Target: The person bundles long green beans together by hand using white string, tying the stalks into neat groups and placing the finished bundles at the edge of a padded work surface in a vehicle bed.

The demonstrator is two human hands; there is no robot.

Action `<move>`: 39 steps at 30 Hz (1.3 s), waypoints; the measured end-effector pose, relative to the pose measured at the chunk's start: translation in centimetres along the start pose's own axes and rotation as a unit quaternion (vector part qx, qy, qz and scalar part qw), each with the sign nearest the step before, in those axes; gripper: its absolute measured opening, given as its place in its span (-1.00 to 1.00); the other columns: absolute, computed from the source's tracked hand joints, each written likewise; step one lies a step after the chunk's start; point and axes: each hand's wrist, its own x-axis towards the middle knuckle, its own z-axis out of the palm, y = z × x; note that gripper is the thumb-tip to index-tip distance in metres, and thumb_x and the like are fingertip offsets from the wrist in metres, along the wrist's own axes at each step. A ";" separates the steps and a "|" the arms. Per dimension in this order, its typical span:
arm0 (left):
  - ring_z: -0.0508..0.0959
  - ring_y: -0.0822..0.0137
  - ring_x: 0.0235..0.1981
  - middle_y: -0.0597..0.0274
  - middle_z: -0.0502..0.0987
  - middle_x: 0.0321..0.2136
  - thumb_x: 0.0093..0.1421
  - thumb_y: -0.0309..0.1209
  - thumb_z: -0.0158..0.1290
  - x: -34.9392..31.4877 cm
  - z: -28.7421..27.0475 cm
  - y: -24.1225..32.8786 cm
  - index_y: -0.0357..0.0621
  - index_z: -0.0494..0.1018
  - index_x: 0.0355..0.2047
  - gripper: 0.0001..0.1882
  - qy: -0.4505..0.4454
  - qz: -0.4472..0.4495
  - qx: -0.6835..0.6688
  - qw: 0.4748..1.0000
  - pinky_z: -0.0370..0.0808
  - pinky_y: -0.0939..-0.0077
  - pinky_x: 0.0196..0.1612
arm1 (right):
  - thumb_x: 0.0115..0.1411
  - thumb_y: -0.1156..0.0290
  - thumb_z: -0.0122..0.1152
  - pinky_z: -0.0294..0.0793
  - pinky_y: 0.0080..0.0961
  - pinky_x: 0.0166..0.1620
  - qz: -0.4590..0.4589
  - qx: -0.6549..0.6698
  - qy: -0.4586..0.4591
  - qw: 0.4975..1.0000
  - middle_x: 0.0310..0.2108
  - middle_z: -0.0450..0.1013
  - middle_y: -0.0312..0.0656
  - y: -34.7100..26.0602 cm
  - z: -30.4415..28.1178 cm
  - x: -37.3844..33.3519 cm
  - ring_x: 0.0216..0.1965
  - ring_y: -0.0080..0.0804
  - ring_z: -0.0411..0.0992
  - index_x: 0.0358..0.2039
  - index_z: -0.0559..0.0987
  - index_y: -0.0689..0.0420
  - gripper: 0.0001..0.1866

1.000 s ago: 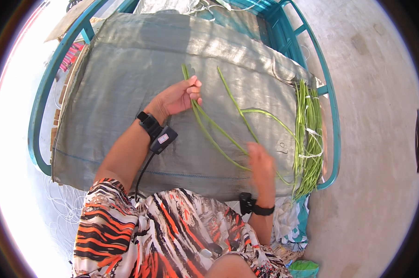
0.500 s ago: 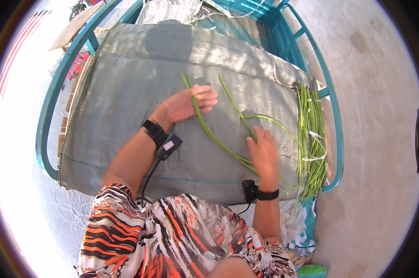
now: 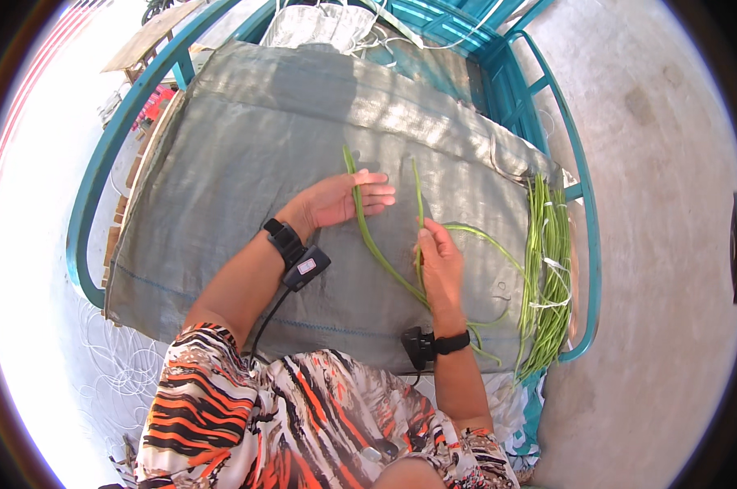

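Green stalks (image 3: 372,244) (orange-streaked shirt (image 3: 319,424))

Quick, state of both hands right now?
Left hand: open, fingers extended, long green beans lying across it.
Right hand: closed, thumb and fingers pinching a long green stem.

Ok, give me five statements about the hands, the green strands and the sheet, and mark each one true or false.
1. The right hand pinches a green strand between thumb and fingers. True.
2. The left hand is clenched into a fist. False: its fingers are stretched out, with green strands lying across it by the thumb.
3. A tied green bundle lies near the right side of the grey sheet. True.
4. The bundle is bound with red ties. False: the ties are white.
5. Each wrist wears a black strap. True.
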 end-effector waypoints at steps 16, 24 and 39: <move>0.32 0.09 0.14 0.00 0.36 0.06 0.25 -0.07 -0.05 -0.9 2.4 0.8 -0.29 -0.01 0.25 -0.26 -0.058 0.043 0.029 0.997 0.26 0.24 0.19 | 0.20 0.43 0.04 0.43 -0.45 -0.21 -0.144 -0.256 -0.059 0.954 -0.35 0.50 -0.05 2.2 0.6 -0.6 -0.32 -0.26 0.49 -0.14 0.52 0.19 -0.76; 0.33 -0.01 0.12 0.27 0.50 -0.33 0.29 -0.17 -0.08 -0.1 0.9 0.1 -0.14 0.42 -0.21 -0.70 -0.095 0.056 -0.024 0.994 0.32 0.19 0.14 | 0.19 0.39 0.05 0.43 -0.40 -0.20 -0.140 -0.273 -0.058 0.950 -0.31 0.50 -0.01 2.3 0.8 -0.6 -0.29 -0.19 0.49 -0.15 0.53 0.15 -0.77; 0.13 0.59 -0.66 0.53 0.06 -0.71 0.35 -0.14 -0.19 -0.3 0.6 0.0 -0.06 0.32 -0.40 -0.70 0.062 0.031 -0.055 0.996 0.30 0.61 -0.41 | 0.24 0.19 0.02 0.37 -0.46 -0.42 0.014 -0.474 0.045 0.879 -0.52 0.46 -0.17 -0.4 -8.5 -8.1 -0.55 -0.41 0.41 -0.21 0.56 0.13 -0.70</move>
